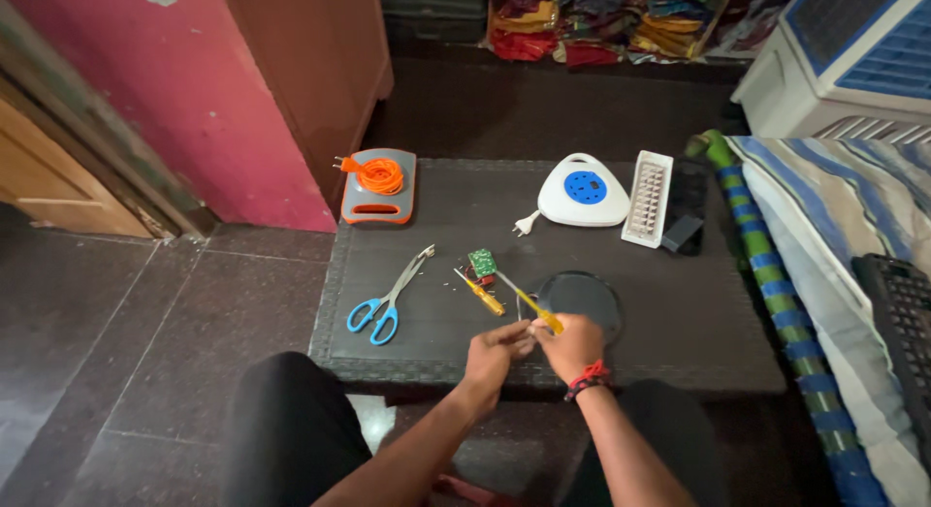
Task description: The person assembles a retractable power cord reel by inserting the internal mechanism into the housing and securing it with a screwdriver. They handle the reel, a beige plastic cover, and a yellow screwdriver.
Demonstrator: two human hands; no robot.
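both hands [538, 347] grip a yellow-handled screwdriver [529, 303]; freed green circuit board [482, 263] at 12 o'clock, dark round cover [592, 296] at 2.

head view, steeply downward, close over table [679, 342]

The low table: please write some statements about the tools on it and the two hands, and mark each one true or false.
1. The right hand holds a yellow-handled screwdriver. True.
2. The blue-handled scissors lie to the right of the hands. False: they lie to the left.
3. A green circuit board lies on the table. True.
4. The orange cable is coiled on the white triangular socket box. False: it sits on a grey and orange holder.
5. The left hand rests on the scissors. False: it meets the right hand.
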